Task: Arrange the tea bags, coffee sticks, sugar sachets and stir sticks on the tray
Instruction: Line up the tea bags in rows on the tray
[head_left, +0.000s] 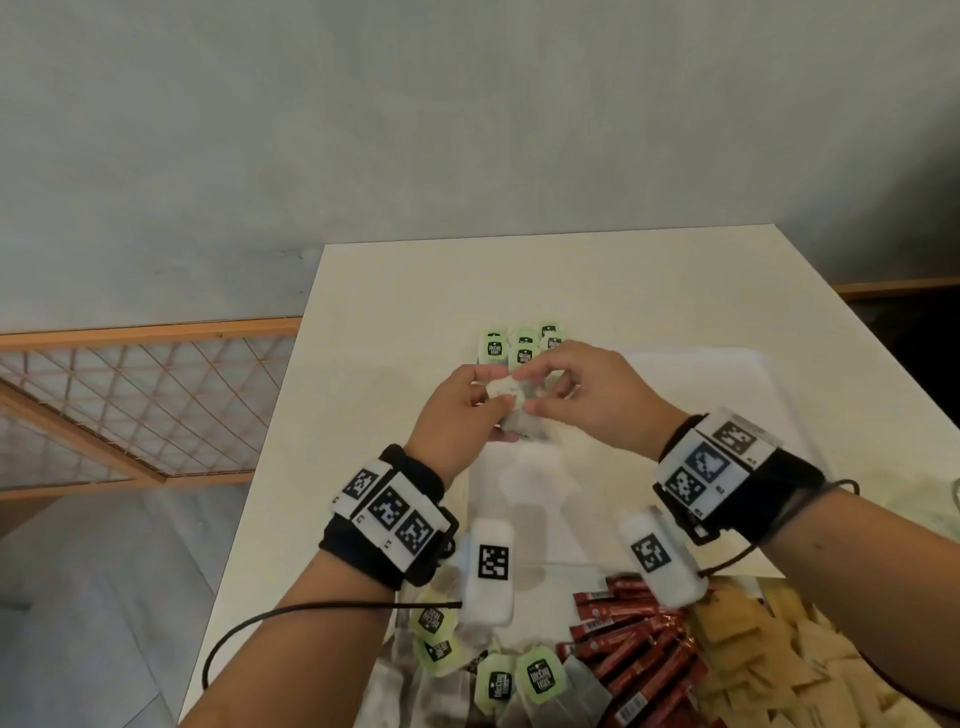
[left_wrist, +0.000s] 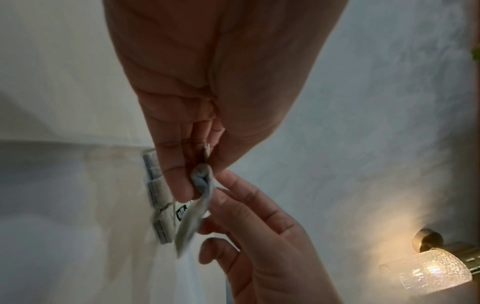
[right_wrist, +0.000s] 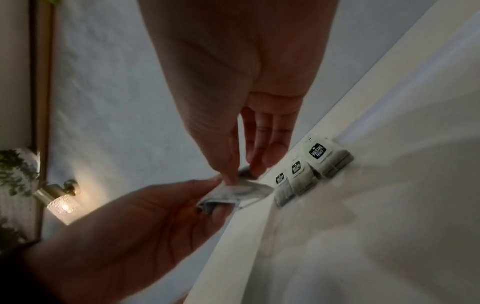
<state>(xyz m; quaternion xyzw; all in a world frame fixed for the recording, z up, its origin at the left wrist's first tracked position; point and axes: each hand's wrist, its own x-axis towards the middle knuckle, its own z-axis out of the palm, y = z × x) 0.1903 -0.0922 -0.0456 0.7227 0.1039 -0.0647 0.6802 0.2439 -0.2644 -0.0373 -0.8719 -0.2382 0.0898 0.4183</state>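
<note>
Both hands meet over the white tray and pinch a crumpled tea bag between them. My left hand grips its near end, fingers curled round a small bunch of bags. My right hand pinches the other end with thumb and fingertips. The bag hangs loose between the hands. Just beyond, a row of tea bags with green tags lies at the tray's far left. No stir sticks are in view.
At the near table edge lie loose tea bags, red coffee sticks and brown sugar sachets. A wooden lattice screen stands left of the table. A lit wall lamp shows in the wrist views.
</note>
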